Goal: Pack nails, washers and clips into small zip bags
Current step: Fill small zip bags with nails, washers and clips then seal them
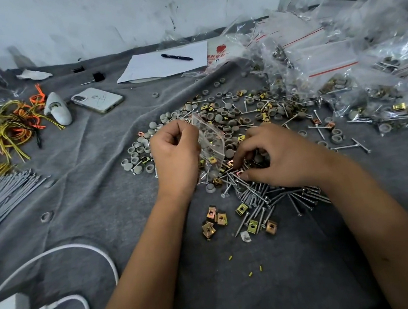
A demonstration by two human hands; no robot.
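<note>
Left hand [175,152] gripping zip bag [209,141]

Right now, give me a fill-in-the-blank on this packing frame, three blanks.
1. The left hand holds a small clear ____ open beside the pile.
2. The right hand reaches its fingers into the heap of ____ and clips.
3. The black pen lies on the white ____.

Missing words: zip bag; nails; paper
</note>
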